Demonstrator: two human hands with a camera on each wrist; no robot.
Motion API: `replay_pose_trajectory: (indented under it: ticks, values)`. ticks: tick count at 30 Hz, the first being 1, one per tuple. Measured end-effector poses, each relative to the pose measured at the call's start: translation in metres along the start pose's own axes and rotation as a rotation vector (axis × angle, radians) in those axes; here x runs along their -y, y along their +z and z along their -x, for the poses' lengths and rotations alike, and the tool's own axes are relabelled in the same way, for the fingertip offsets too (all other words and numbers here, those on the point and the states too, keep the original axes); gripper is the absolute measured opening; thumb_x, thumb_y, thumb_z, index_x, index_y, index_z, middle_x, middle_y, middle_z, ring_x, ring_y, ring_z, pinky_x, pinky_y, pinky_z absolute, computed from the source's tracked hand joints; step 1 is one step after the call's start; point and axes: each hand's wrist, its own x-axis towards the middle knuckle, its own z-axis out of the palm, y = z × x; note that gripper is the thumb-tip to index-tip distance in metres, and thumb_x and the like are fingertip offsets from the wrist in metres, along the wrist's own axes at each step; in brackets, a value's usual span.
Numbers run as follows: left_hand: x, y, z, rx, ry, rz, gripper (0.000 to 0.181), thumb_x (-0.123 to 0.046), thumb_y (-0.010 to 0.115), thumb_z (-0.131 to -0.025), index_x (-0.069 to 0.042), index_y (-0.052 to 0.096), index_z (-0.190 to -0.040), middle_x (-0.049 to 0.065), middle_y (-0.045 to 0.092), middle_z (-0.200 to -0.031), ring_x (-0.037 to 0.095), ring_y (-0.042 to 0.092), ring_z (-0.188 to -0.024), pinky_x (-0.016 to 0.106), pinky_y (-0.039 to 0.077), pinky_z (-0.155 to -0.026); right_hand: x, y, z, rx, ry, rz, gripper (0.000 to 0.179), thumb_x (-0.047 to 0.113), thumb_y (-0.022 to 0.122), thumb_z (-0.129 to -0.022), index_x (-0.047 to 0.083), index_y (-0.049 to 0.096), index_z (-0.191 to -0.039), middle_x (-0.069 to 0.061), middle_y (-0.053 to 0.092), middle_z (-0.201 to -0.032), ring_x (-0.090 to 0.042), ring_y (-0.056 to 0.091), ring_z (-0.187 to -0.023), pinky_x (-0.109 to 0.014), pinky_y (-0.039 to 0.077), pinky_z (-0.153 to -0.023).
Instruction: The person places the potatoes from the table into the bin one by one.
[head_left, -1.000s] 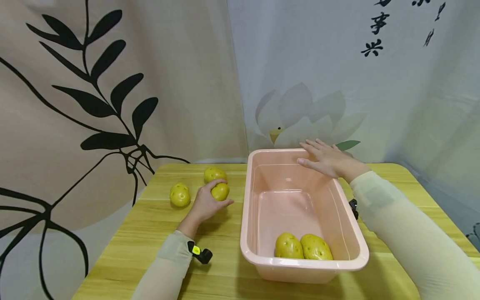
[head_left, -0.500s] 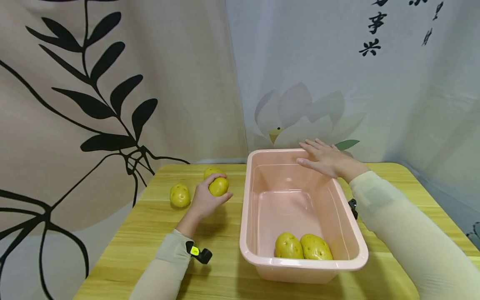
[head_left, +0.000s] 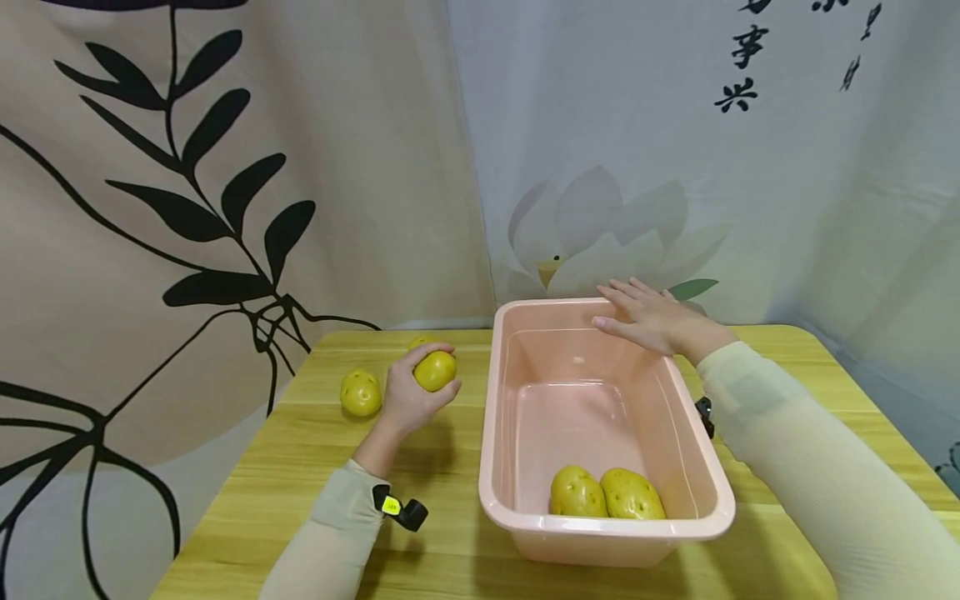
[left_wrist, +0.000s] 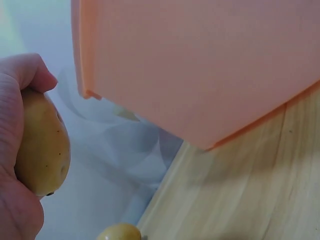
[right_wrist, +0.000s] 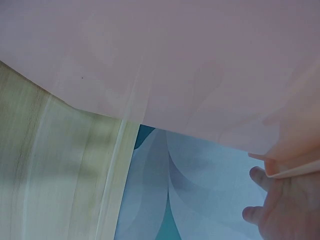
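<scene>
My left hand grips a yellow potato, thumb on one side and fingers on the other, left of the pink basin. The left wrist view shows this potato with small dark specks, raised above the table. My right hand rests with straight fingers across the far right corner of the basin's rim, thumb on the inner side. Two fingertips of that hand show beyond the rim in the right wrist view. Inside the basin, two potatoes, one left and one right, lie side by side at the near end.
One potato lies on the wooden table left of my left hand. Another potato sits behind that hand, mostly hidden. A printed curtain hangs just behind the table's back edge.
My left hand has closed round the potato and lifted it, shifting slightly up and left, so it covers more of the potato behind. The right hand and basin stay put.
</scene>
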Motion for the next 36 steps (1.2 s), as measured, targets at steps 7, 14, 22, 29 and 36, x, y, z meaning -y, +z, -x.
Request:
replay_pose_trajectory:
  ticks: [7,14,22,29,36]
  values:
    - [0.005,0.002,-0.003,-0.036,0.034,0.008,0.04,-0.003,0.08,-0.07,-0.006,0.067,-0.108,0.011,0.068,-0.098,0.02,0.059,-0.078,0.029,0.051,-0.061,0.001,0.0,0.0,-0.003,-0.009,0.007,0.081,0.07,0.029,-0.093,0.019,0.019,-0.155,-0.012,0.012,-0.16,-0.038,0.001,-0.145,-0.069,0.003,-0.108]
    - [0.014,0.005,-0.008,-0.056,0.072,0.039,0.041,-0.015,0.084,-0.071,-0.015,0.068,-0.109,0.002,0.068,-0.098,0.017,0.059,-0.075,0.029,0.05,-0.058,0.001,-0.001,0.0,-0.003,-0.007,0.003,0.082,0.071,0.029,-0.092,0.019,0.019,-0.155,-0.012,0.012,-0.16,-0.038,0.0,-0.145,-0.069,0.003,-0.107]
    - [-0.038,-0.005,-0.009,-0.02,0.099,0.092,0.038,0.002,0.077,-0.073,0.0,0.065,-0.109,0.016,0.068,-0.1,0.022,0.06,-0.08,0.03,0.052,-0.062,0.0,0.0,0.0,-0.002,-0.007,0.004,0.083,0.072,0.029,-0.092,0.019,0.019,-0.155,-0.012,0.011,-0.16,-0.038,0.001,-0.145,-0.07,0.002,-0.107]
    - [-0.054,-0.009,-0.011,0.008,0.14,0.132,0.039,0.005,0.074,-0.074,0.003,0.063,-0.111,0.018,0.067,-0.103,0.019,0.061,-0.084,0.029,0.053,-0.067,0.001,0.0,-0.001,0.002,-0.011,0.002,0.083,0.072,0.029,-0.092,0.018,0.02,-0.155,-0.014,0.012,-0.16,-0.039,0.001,-0.145,-0.071,0.002,-0.106]
    - [-0.061,-0.009,-0.015,0.048,0.171,0.236,0.041,0.009,0.071,-0.074,0.007,0.06,-0.114,0.023,0.065,-0.105,0.02,0.061,-0.09,0.029,0.052,-0.072,0.001,0.0,0.0,-0.002,-0.009,-0.003,0.083,0.071,0.03,-0.092,0.018,0.02,-0.155,-0.013,0.012,-0.16,-0.039,0.001,-0.145,-0.07,0.003,-0.106]
